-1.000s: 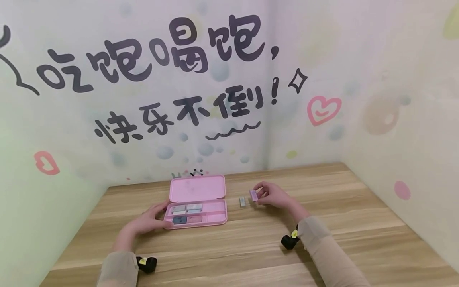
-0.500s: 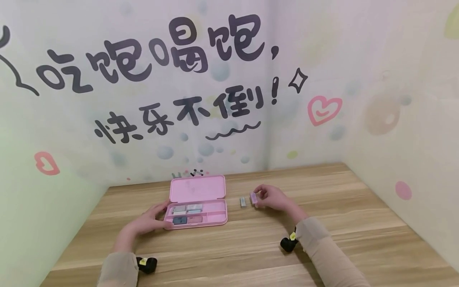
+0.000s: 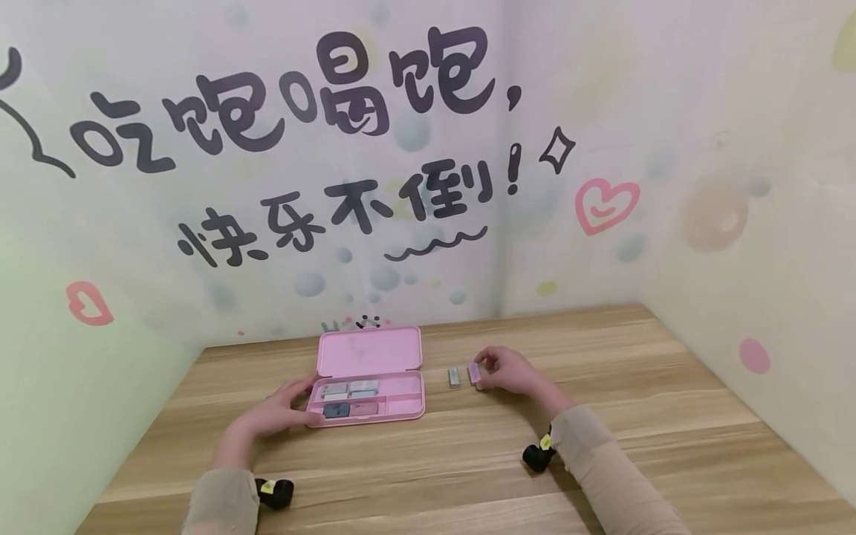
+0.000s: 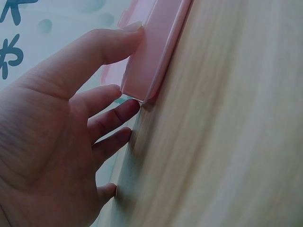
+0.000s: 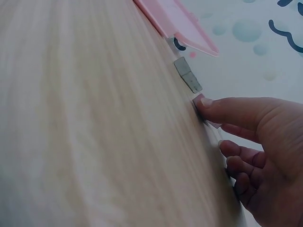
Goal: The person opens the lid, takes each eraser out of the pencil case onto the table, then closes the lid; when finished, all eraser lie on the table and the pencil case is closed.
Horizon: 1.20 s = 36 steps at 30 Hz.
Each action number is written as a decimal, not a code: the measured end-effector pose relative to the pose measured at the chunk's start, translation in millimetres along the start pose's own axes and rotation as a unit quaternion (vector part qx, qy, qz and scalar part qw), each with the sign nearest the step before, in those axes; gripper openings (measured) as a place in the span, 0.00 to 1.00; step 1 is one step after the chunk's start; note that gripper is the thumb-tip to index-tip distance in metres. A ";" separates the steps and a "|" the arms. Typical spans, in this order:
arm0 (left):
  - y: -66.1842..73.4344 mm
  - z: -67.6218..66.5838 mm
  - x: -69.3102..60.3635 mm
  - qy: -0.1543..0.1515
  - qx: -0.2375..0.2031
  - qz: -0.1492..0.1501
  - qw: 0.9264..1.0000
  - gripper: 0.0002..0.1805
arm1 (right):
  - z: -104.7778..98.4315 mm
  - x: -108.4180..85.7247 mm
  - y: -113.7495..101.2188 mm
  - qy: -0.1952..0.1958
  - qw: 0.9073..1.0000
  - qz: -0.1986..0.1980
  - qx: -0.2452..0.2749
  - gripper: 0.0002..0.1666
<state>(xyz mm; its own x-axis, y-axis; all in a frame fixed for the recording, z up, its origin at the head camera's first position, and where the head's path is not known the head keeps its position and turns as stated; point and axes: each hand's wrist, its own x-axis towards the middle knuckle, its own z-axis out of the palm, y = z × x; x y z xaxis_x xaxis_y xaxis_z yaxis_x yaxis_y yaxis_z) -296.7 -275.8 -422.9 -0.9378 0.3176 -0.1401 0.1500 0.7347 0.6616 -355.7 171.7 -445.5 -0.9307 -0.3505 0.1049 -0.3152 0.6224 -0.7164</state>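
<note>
A pink pencil case [image 3: 404, 403] lies on the table with its lid [image 3: 369, 352] raised at the back. My left hand [image 3: 274, 410] holds its left end, thumb at the front and fingers around the side and back. Several small eraser-like blocks sit in its compartments, among them a dark blue one [image 3: 336, 410] and a pink one [image 3: 364, 409]. My right hand [image 3: 511, 369] pinches a purple eraser [image 3: 474, 373] between thumb and fingers, low at the table surface. Just left of it a grey-green eraser [image 3: 454, 377] lies apart, also visible in the right wrist view [image 5: 188, 74].
The wood-grain table [image 3: 414, 475] stretches in front of the case and to both sides. A printed wall [image 3: 428, 290] stands close behind the case, and side walls rise left and right. Black wrist cameras [image 3: 274, 493] hang at both cuffs.
My right hand has lowered the purple eraser slightly, to the table beside the grey-green one. The left hand and the pencil case have stayed in place.
</note>
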 end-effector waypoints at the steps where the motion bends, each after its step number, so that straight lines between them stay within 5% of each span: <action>1: 0.5 -0.3 -0.3 -0.001 -0.001 -0.002 1.000 0.54 | 0.2 0.2 0.1 0.000 1.000 0.001 -0.001 0.23; 9: 1.9 -2.1 -1.1 -0.001 -0.005 -0.005 1.000 0.54 | -3.0 1.6 -1.3 -0.008 1.000 -0.003 -0.026 0.26; 16: 1.1 -3.1 -1.8 0.001 -0.003 -0.006 1.000 0.54 | -11.8 2.8 -25.6 -0.028 0.998 0.002 -0.062 0.31; 28: -1.3 -0.9 0.2 0.001 0.001 -0.013 1.000 0.54 | -4.6 31.0 -77.4 -0.154 0.981 -0.076 -0.089 0.24; 36: 4.3 -0.9 -1.2 0.000 -0.002 -0.011 1.000 0.55 | 22.5 48.6 -104.5 -0.206 0.968 -0.123 -0.069 0.19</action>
<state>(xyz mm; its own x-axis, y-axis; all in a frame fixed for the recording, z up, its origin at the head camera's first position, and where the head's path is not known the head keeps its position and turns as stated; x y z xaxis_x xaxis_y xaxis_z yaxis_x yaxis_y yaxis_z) -295.2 -273.6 -419.3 -0.9410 0.3009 -0.1550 0.1274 0.7391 0.6614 -363.8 73.9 -381.1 -0.6805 -0.7314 -0.0442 -0.5657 0.5626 -0.6029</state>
